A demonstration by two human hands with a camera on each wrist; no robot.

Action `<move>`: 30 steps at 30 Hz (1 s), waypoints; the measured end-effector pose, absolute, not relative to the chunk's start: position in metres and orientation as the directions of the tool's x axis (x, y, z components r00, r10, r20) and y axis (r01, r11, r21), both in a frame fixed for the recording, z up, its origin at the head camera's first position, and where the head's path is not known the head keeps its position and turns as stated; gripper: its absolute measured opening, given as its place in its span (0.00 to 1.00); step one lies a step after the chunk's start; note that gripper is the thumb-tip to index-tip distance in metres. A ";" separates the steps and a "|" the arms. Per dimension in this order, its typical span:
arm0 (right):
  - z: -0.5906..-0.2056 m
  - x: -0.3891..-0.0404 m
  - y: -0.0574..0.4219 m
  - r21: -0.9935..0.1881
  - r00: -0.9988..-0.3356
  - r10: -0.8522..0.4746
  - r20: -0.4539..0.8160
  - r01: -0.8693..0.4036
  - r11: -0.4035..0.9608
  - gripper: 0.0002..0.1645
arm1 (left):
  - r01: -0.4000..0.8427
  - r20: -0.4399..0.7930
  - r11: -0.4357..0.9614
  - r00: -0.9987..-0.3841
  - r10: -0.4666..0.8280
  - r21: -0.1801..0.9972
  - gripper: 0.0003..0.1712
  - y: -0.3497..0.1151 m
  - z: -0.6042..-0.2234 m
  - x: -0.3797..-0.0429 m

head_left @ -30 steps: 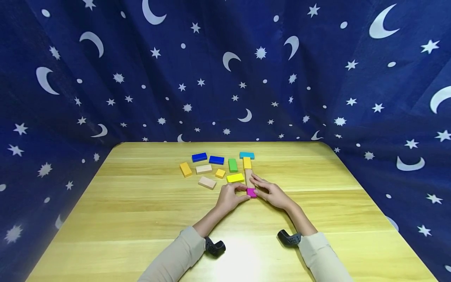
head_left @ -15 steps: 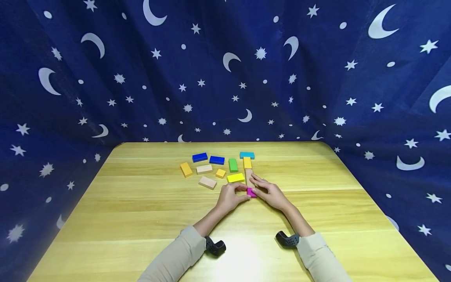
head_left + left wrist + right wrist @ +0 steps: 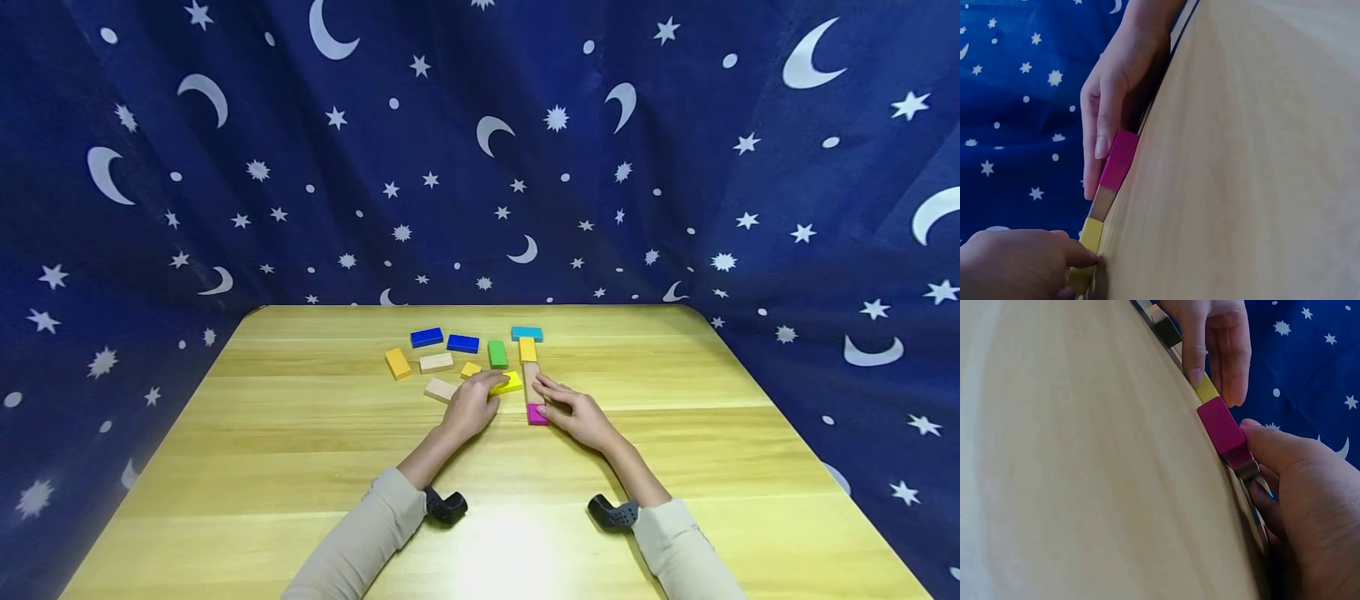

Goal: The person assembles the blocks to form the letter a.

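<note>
In the head view, my left hand (image 3: 471, 407) is at the yellow block (image 3: 510, 382), fingers over its top and thumb at its near side. The left wrist view shows the thumb against that yellow block (image 3: 1091, 235). My right hand (image 3: 583, 417) rests along a column of blocks, its thumb touching the magenta block (image 3: 536, 414) at the near end. The right hand's fairly straight fingers lie on the plain wooden block (image 3: 531, 380) just beyond. Farther up, the column continues with an orange-yellow block (image 3: 527, 350) and a light blue block (image 3: 527, 333) laid crosswise.
Left of the column lie a green block (image 3: 497, 354), two dark blue blocks (image 3: 427, 337), a small orange block (image 3: 470, 370), a larger orange block (image 3: 397, 363) and two plain wooden blocks (image 3: 437, 362). A starry curtain (image 3: 480, 200) stands behind the wooden table (image 3: 300, 433).
My left hand has left the magenta block and moved left and slightly away onto the yellow block. The right hand has stayed at the column.
</note>
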State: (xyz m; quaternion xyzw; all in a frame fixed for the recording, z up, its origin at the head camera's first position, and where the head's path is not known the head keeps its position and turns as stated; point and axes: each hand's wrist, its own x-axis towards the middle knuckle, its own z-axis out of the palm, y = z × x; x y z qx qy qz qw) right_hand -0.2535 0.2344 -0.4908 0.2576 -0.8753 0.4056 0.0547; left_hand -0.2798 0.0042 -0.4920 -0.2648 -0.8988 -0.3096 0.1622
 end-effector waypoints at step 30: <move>-0.490 -0.249 0.235 -0.694 -0.868 -0.398 0.297 -0.483 0.535 0.27 | 0.558 0.264 0.545 -0.809 0.525 0.625 0.29 -0.009 -0.490 -0.221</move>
